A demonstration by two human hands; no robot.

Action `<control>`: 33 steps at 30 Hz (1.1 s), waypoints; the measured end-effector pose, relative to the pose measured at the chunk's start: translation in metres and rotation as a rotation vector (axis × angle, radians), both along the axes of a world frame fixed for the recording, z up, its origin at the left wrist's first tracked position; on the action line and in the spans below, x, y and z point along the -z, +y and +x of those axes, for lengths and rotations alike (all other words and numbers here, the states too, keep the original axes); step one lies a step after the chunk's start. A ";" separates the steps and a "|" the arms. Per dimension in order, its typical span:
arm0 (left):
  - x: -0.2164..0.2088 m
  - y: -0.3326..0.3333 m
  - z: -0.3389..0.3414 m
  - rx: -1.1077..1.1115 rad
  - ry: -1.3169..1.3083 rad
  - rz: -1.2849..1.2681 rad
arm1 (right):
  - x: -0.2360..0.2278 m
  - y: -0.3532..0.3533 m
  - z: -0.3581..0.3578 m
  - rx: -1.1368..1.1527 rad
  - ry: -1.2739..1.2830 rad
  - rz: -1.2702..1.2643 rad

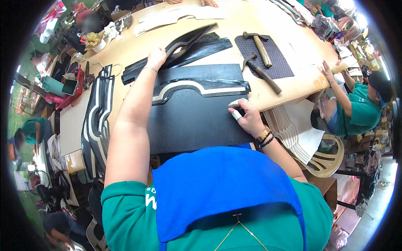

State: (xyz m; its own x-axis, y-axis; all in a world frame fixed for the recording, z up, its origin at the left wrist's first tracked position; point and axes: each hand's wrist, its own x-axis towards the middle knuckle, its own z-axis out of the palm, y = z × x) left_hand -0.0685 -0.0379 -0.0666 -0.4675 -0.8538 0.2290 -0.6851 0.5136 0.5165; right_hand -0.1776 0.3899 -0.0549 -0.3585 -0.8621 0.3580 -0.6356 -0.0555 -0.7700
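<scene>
My left hand [155, 58] reaches far forward, fingers closed on the near end of a black leather panel [193, 37] with a curved cream strip. The panel is tilted up above a stack of similar black panels [220, 44]. Another black panel with a cream strip [230, 87] lies flat across the black board [192, 125] in front of me. At the board's right edge is my right hand [250, 119], with white wraps on two fingertips. Its fingers are bent and apart, and I see nothing held in them.
Two hammers [263, 51] [266, 77] lie on and beside a dark textured mat [281, 58]. More strip-edged panels [97, 121] hang at the table's left edge. White pieces [180, 19] lie at the far side. A co-worker [356, 102] sits at the right, one hand on the table.
</scene>
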 end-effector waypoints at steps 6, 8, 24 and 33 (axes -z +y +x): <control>0.016 -0.032 0.026 -0.264 0.452 0.092 | -0.001 -0.004 0.001 -0.020 0.018 -0.026; -0.014 -0.039 0.034 -0.269 0.637 -0.162 | -0.002 -0.004 0.001 -0.012 -0.001 -0.021; -0.178 0.239 0.149 0.843 -0.239 -0.127 | -0.128 -0.021 0.021 -0.489 -0.020 0.520; -0.080 0.214 0.160 0.609 -0.340 0.240 | -0.055 0.027 -0.014 -0.154 -0.189 0.685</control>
State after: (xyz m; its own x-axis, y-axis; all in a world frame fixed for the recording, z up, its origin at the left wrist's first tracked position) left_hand 0.0917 0.1764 0.0135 -0.8867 -0.4286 -0.1737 -0.4569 0.7539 0.4720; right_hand -0.1917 0.4172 0.0006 -0.2174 -0.9161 -0.3369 -0.5119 0.4009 -0.7598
